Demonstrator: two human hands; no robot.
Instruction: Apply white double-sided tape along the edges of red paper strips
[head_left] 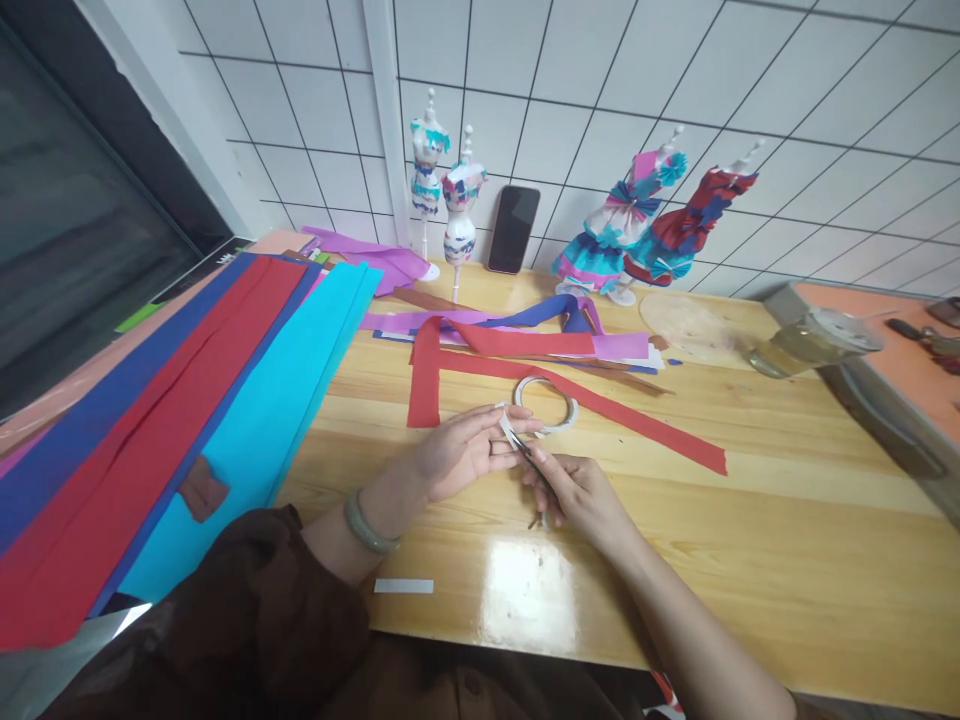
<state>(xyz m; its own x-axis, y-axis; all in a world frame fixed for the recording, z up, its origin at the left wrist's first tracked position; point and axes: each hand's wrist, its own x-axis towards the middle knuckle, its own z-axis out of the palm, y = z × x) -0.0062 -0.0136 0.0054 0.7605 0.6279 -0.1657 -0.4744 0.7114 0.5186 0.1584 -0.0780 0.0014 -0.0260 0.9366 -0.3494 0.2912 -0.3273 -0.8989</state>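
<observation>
My left hand (461,455) pinches a short white strip of tape (507,428) near the fingertips, palm turned up. My right hand (581,490) is closed around a pair of scissors (534,458), whose dark blades meet the strip by my left fingers. Just behind the hands, a roll of white double-sided tape (574,412) lies flat on the wooden table (787,540), partly covered by my left fingers. A long red strip (645,420) passes beside the roll. Another small white strip (403,586) lies near the table's front edge.
Folded red (187,390) and turquoise sheets (300,370) cover the left side. Two wrapped mini dress forms (459,215), a phone (514,228) and two dressed forms (622,220) stand along the tiled wall. A glass mug (814,342) is at right.
</observation>
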